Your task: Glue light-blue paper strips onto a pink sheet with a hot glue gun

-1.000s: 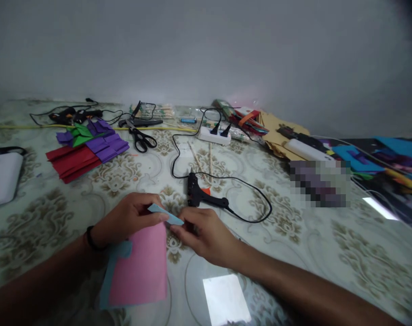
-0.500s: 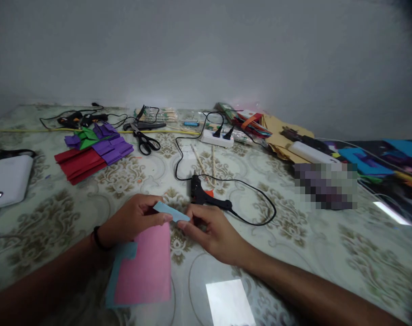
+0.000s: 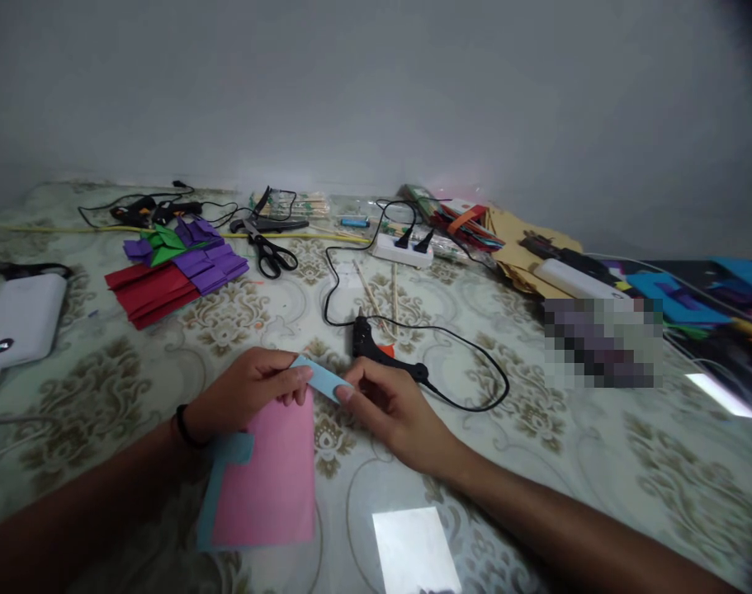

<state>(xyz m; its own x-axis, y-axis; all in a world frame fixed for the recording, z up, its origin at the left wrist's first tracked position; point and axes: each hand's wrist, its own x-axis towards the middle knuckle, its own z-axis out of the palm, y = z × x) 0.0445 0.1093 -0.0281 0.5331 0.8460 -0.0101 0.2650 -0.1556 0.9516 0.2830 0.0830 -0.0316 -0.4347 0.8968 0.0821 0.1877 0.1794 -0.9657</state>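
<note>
A small light-blue paper strip (image 3: 323,380) is stretched between my two hands. My left hand (image 3: 257,388) pinches its left end with thumb and fingers, and my right hand (image 3: 394,412) pinches its right end. Under and in front of my left hand lies a pink paper sheet (image 3: 270,487) on top of a light-blue sheet (image 3: 211,511), whose edge shows at the left. Just beyond my right hand a black glue gun (image 3: 381,355) with an orange trigger lies on its side, its cord looping to the right.
Folded red paper (image 3: 149,293) and purple paper (image 3: 211,268) lie at the back left, near black scissors (image 3: 270,252). A white power strip (image 3: 404,249) with plugs and thin wooden sticks (image 3: 394,293) are behind the glue gun. A white power bank (image 3: 26,318) sits at the left.
The paper strip has turned, so more of its flat face shows between my hands. My left thumb has shifted along it. The view has shifted slightly.
</note>
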